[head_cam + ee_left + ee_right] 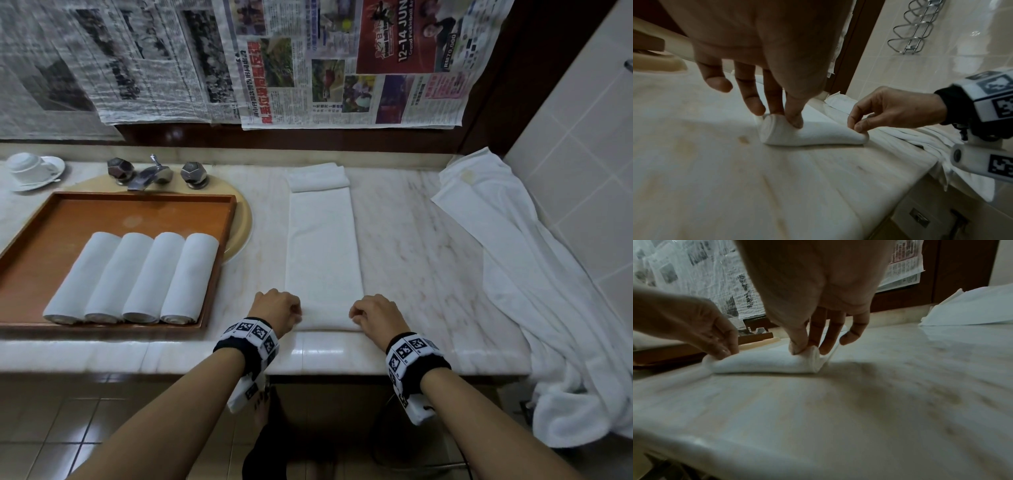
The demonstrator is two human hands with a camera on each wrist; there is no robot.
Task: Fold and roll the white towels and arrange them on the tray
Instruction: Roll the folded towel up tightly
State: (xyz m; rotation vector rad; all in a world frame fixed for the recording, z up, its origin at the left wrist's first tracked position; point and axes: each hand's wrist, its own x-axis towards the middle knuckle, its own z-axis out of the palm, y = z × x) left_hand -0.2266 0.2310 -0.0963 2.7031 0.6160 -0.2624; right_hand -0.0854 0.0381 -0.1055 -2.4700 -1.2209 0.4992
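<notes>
At the near edge of the counter (404, 240), my left hand (277, 308) and right hand (376, 313) each pinch one end of the small roll I have started in the folded towel (323, 246), whose strip runs flat away from me. Four rolled towels (133, 277) already lie side by side on the tray (34, 246) to my left. If one hand pushes ahead of the other, I judge the roll will skew into a cone, and a loose pinch would let it slacken.
</notes>
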